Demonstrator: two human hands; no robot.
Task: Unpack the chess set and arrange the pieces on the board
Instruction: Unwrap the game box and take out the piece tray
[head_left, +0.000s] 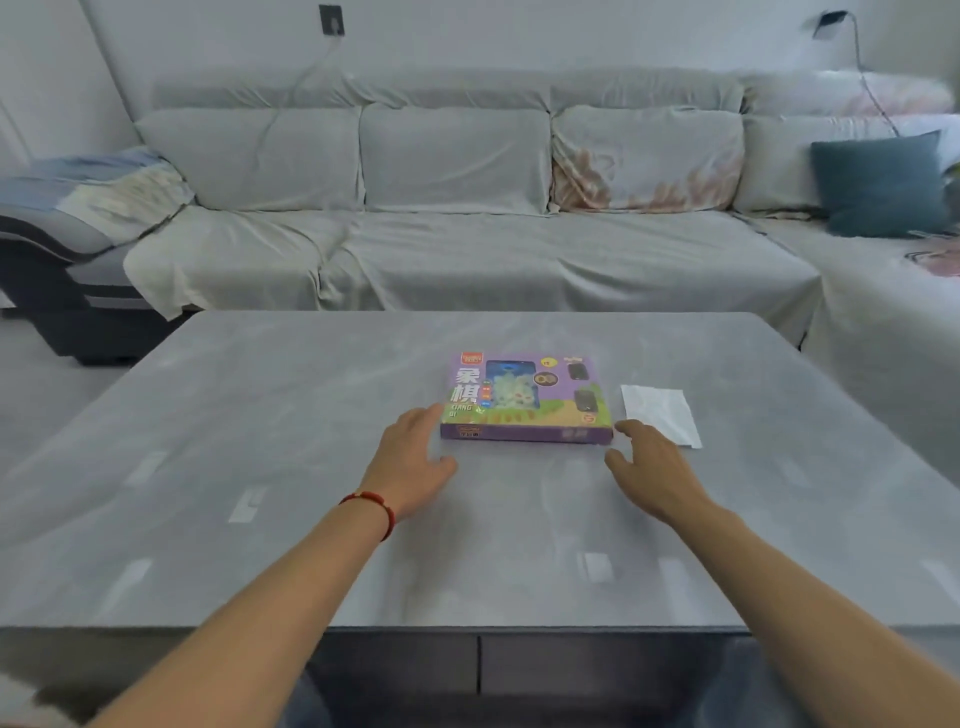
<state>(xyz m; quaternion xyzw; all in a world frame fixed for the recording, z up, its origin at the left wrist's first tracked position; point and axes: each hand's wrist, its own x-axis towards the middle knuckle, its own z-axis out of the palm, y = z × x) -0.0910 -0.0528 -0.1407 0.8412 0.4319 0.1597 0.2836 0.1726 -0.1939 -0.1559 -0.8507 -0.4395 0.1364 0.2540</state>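
A flat purple chess set box with a colourful lid lies closed on the grey table, a little past its middle. My left hand, with a red string bracelet on the wrist, reaches to the box's near left corner with fingers straight; its fingertips are at the box's left edge. My right hand hovers by the near right corner, fingers loosely spread and holding nothing. No pieces or board show.
A folded white paper sheet lies just right of the box. A long grey sofa runs behind the table, with a dark blue cushion at the right. The table's near edge is below my forearms.
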